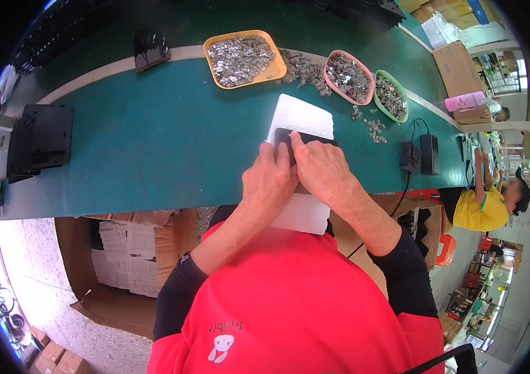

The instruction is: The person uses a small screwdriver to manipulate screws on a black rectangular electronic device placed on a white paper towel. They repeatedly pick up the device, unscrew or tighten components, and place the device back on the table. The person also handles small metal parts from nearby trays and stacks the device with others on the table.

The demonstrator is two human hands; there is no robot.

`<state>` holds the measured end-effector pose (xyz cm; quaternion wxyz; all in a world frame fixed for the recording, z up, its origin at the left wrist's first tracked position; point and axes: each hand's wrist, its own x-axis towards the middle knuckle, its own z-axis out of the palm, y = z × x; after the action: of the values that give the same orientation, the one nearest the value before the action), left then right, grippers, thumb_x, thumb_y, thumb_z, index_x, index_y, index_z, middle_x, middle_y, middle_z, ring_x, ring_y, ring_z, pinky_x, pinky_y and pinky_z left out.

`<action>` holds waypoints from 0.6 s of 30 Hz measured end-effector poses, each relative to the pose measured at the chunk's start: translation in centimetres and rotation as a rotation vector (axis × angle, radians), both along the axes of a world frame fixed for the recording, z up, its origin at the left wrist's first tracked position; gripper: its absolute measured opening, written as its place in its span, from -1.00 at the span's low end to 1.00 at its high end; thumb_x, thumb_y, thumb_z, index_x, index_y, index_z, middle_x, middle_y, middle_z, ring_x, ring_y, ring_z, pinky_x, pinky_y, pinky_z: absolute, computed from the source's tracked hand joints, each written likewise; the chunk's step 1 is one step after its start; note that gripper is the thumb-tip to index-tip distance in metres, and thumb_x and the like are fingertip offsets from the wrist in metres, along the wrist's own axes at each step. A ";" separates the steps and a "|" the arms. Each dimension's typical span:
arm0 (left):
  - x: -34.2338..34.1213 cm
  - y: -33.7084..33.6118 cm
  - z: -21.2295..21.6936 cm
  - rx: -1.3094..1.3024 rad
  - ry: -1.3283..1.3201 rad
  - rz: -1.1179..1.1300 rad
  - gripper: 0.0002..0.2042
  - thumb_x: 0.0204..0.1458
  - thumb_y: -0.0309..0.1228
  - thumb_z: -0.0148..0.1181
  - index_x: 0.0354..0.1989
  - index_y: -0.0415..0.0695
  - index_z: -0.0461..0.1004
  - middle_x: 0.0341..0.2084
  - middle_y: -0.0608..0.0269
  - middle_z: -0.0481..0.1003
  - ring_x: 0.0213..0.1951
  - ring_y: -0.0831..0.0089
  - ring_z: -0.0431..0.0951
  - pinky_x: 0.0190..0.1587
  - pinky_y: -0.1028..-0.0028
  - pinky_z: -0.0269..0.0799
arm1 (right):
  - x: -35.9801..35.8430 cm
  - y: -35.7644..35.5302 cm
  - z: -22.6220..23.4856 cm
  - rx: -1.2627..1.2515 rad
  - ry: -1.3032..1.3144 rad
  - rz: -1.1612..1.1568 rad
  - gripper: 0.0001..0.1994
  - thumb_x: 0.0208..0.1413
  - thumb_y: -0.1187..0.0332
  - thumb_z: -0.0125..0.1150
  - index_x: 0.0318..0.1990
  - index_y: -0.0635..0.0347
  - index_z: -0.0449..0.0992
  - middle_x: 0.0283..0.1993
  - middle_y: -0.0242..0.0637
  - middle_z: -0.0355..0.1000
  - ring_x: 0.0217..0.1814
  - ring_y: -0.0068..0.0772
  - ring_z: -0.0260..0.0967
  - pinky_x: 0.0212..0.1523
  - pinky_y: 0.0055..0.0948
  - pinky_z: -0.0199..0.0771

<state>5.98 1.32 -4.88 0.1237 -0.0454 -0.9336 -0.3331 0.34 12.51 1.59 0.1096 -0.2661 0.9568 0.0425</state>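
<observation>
Close to the table's front edge, a flat black plastic piece (283, 138) lies on a white foam block (302, 115). My left hand (269, 177) has its fingers curled at the piece's left side. From the right, my right hand (324, 165) bears down on the same piece, its index finger along the top. Both hands meet over it and cover most of it. The foam block's near end reaches past the table edge toward my red shirt.
Beyond the foam stand a yellow tray (275, 70), a pink basket (369, 80) and a green basket (406, 100), all with small metal pieces; more lie loose between them. Black housings (47, 137) stand left, black corded devices (429, 154) right. An open carton (81, 262) sits below.
</observation>
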 end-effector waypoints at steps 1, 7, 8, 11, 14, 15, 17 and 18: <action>0.0 0.0 0.0 0.014 -0.002 0.000 -0.59 -0.07 -0.36 0.29 -0.08 -0.32 0.38 -0.32 0.01 0.32 -0.41 0.16 0.54 -0.53 0.29 0.48 | -0.3 -0.1 0.1 -0.003 -0.017 0.003 -0.60 0.01 0.44 0.11 0.05 0.41 0.40 -0.49 -0.02 0.50 -0.42 -0.04 0.54 -0.39 -0.16 0.56; -0.3 0.1 0.4 0.039 -0.013 -0.011 -0.68 -0.01 -0.36 0.23 -0.16 -0.29 0.36 -0.31 -0.06 0.32 -0.43 0.04 0.54 -0.53 0.20 0.48 | -0.9 -0.1 1.1 -0.099 -0.003 0.152 -0.74 -0.01 0.45 0.11 -0.15 0.40 0.43 -0.49 0.05 0.50 -0.38 0.04 0.53 -0.38 -0.13 0.55; -0.3 0.1 0.3 0.037 0.000 -0.007 -0.69 0.00 -0.35 0.22 -0.17 -0.28 0.36 -0.31 -0.07 0.32 -0.43 0.02 0.53 -0.52 0.18 0.48 | -1.1 0.1 1.2 -0.090 -0.006 0.155 -0.76 -0.02 0.45 0.11 -0.17 0.38 0.43 -0.48 0.05 0.50 -0.38 0.05 0.53 -0.37 -0.12 0.55; -0.2 0.0 0.6 0.006 0.003 0.000 -0.70 0.01 -0.34 0.21 -0.16 -0.25 0.37 -0.30 -0.07 0.32 -0.43 0.00 0.53 -0.48 0.15 0.48 | -1.8 0.9 1.1 -0.121 -0.006 0.188 -0.78 -0.02 0.47 0.09 -0.18 0.34 0.41 -0.45 0.07 0.49 -0.34 0.08 0.53 -0.36 -0.08 0.54; -0.2 0.0 0.9 -0.007 -0.001 0.018 -0.69 0.02 -0.32 0.21 -0.14 -0.24 0.37 -0.28 -0.05 0.33 -0.40 0.00 0.54 -0.44 0.15 0.49 | -1.3 2.0 -0.9 -0.225 0.051 0.097 -0.76 -0.02 0.49 0.06 -0.14 0.31 0.39 -0.43 0.06 0.50 -0.32 0.10 0.52 -0.33 -0.04 0.53; -0.2 0.1 0.9 -0.007 -0.006 0.026 -0.69 0.03 -0.31 0.21 -0.13 -0.23 0.38 -0.28 -0.04 0.34 -0.38 0.00 0.54 -0.43 0.15 0.49 | -1.3 2.2 -1.0 -0.200 0.030 0.079 -0.69 -0.02 0.50 0.04 -0.06 0.29 0.38 -0.41 0.06 0.51 -0.31 0.12 0.51 -0.30 -0.02 0.53; 0.3 0.0 0.9 -0.029 0.012 0.033 -0.69 0.04 -0.31 0.21 -0.11 -0.23 0.38 -0.27 -0.03 0.34 -0.36 0.02 0.54 -0.43 0.18 0.49 | -1.0 3.0 -1.5 -0.281 0.039 0.056 -0.65 0.01 0.49 0.04 0.01 0.26 0.36 -0.40 0.06 0.51 -0.31 0.13 0.51 -0.28 -0.01 0.53; 0.2 -0.1 1.0 -0.041 0.021 0.038 -0.68 0.04 -0.31 0.21 -0.11 -0.23 0.38 -0.27 -0.02 0.34 -0.35 0.03 0.54 -0.42 0.19 0.49 | -1.3 3.5 -1.5 -0.321 0.042 0.047 -0.63 0.03 0.49 0.04 0.04 0.25 0.36 -0.40 0.07 0.51 -0.31 0.13 0.51 -0.27 0.00 0.52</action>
<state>6.16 1.20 -3.92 0.1388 -0.0334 -0.9396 -0.3112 -0.93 15.96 0.04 0.0448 -0.3015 0.9468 -0.1029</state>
